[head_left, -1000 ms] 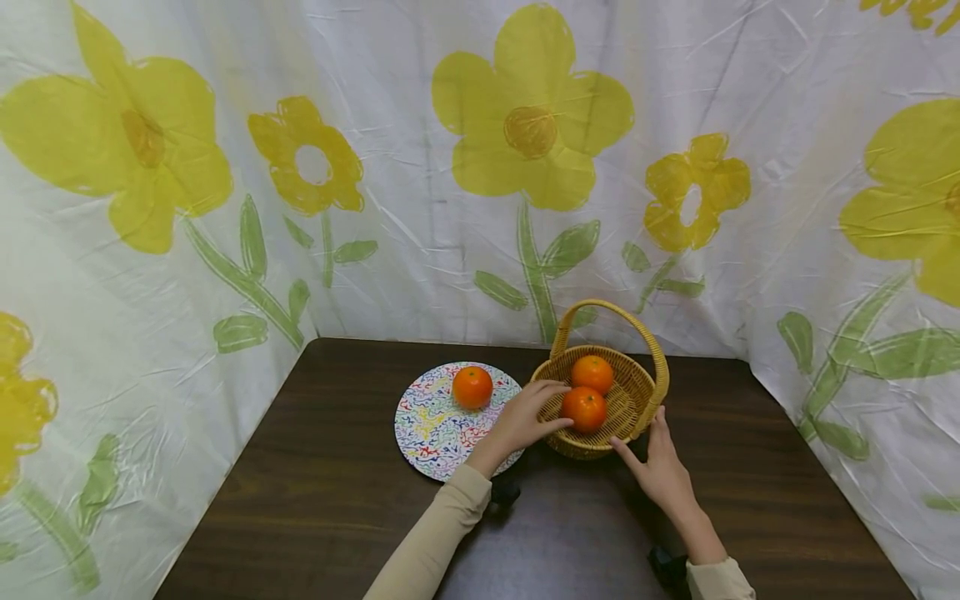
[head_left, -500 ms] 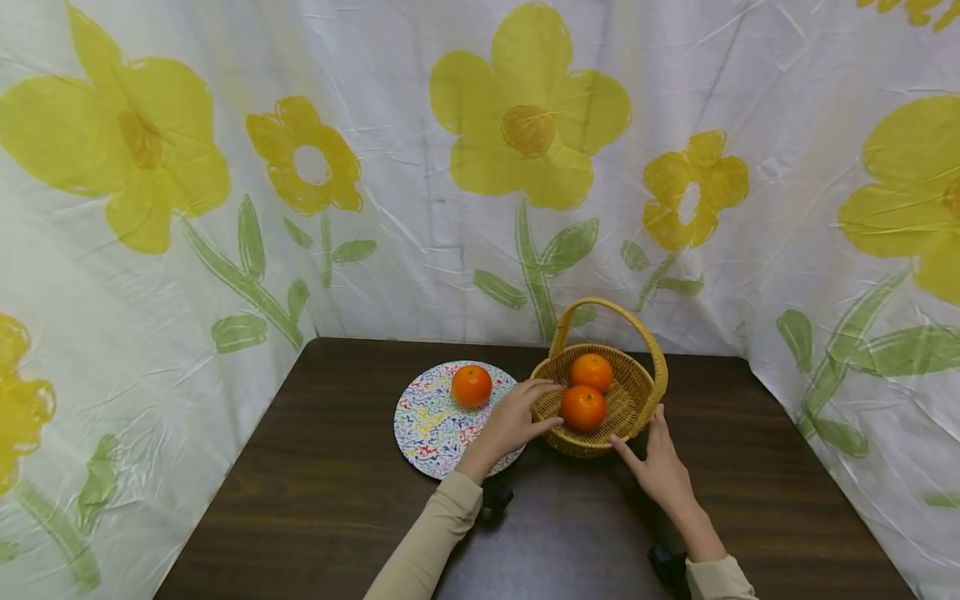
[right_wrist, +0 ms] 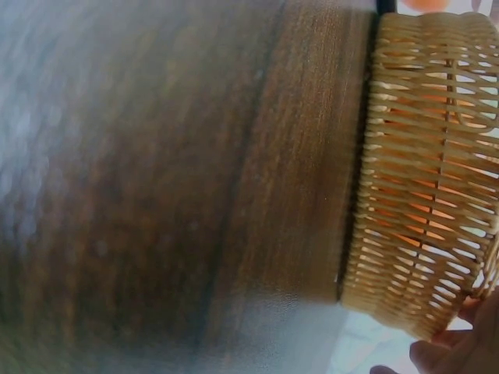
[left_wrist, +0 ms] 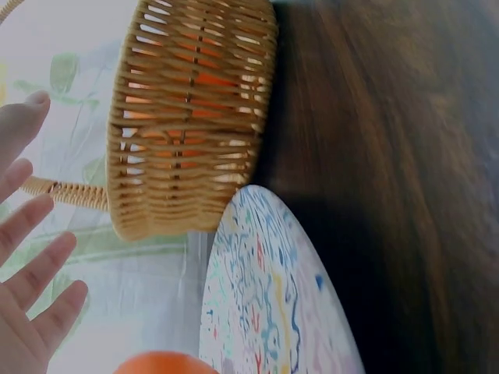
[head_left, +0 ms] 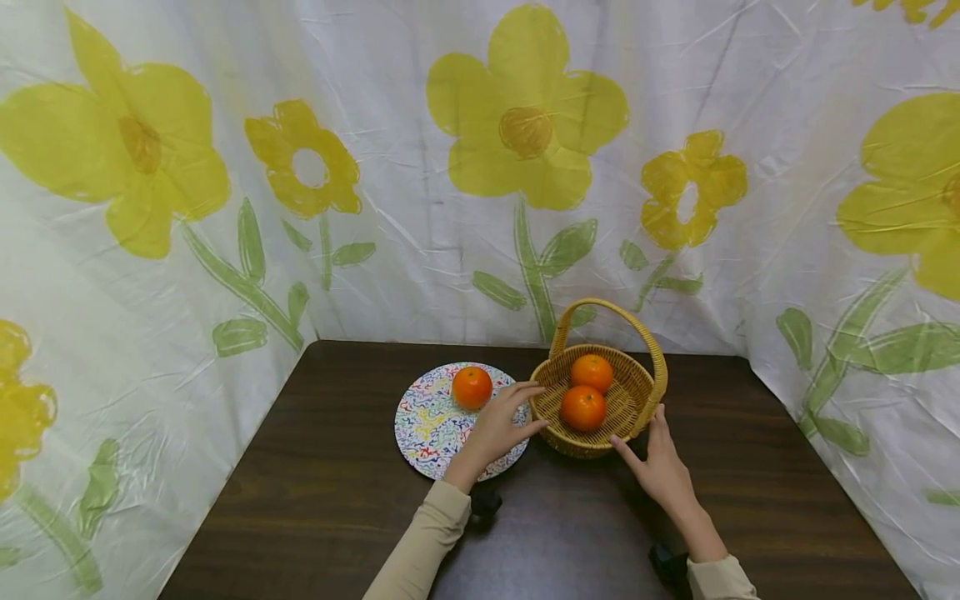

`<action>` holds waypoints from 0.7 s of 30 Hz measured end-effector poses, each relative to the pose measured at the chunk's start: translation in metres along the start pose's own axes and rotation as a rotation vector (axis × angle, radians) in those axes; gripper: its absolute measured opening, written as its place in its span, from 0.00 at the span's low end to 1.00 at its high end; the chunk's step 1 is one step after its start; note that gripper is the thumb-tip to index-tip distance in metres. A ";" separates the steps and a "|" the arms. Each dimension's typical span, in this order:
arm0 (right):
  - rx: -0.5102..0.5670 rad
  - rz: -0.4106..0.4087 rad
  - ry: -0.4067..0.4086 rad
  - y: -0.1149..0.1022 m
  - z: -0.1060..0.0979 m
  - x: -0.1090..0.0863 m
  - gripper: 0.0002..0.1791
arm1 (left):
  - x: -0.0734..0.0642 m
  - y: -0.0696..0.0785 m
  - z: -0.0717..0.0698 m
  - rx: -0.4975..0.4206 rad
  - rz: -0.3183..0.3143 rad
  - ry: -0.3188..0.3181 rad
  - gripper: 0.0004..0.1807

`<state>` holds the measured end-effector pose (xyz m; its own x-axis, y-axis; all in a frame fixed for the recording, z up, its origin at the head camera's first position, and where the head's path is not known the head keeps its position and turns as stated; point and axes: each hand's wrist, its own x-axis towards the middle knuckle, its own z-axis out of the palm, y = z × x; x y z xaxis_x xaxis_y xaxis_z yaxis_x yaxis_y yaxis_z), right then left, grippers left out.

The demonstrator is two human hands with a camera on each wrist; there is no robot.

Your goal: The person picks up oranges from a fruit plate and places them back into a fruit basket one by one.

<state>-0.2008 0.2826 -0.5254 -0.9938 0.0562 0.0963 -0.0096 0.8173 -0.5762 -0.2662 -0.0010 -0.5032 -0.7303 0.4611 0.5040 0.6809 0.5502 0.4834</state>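
Note:
My left hand [head_left: 491,429] hovers over the right part of a round plate [head_left: 426,425] with a colourful squiggle pattern, its fingers spread and holding nothing. Its fingertips point at the left side of a wicker basket [head_left: 628,407], a small gap away. Two oranges, a nearer one [head_left: 583,408] and a farther one [head_left: 592,372], lie inside the basket. A third orange [head_left: 472,387] sits on the plate, beyond my left hand. My right hand [head_left: 666,475] touches the basket's right side with fairly straight fingers, thumb apart near the front rim.
The basket's arched handle [head_left: 603,307] stands upright. Everything rests on a dark wooden table [head_left: 322,467]. Behind it hangs a white curtain [head_left: 405,250] printed with yellow flowers.
My left hand has drawn back leftward from above the basket's rim to over the plate. The right hand, basket and oranges look the same.

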 end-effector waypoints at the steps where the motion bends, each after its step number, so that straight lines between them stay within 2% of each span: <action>1: 0.002 0.001 -0.003 0.000 0.000 0.000 0.54 | -0.001 -0.001 0.000 0.008 0.005 0.010 0.27; 7: 0.004 0.011 -0.011 0.001 0.000 0.000 0.54 | -0.007 -0.004 -0.005 0.026 0.002 0.039 0.27; 14: 0.000 0.010 0.000 0.001 0.001 0.000 0.54 | -0.013 -0.006 -0.008 0.013 -0.043 0.047 0.27; 21: 0.003 -0.001 0.000 0.001 0.001 0.001 0.54 | -0.018 -0.013 -0.007 0.004 -0.049 0.105 0.27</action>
<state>-0.2019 0.2830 -0.5267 -0.9938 0.0553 0.0967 -0.0108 0.8158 -0.5782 -0.2615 -0.0219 -0.5134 -0.7528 0.3580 0.5523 0.6442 0.5728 0.5068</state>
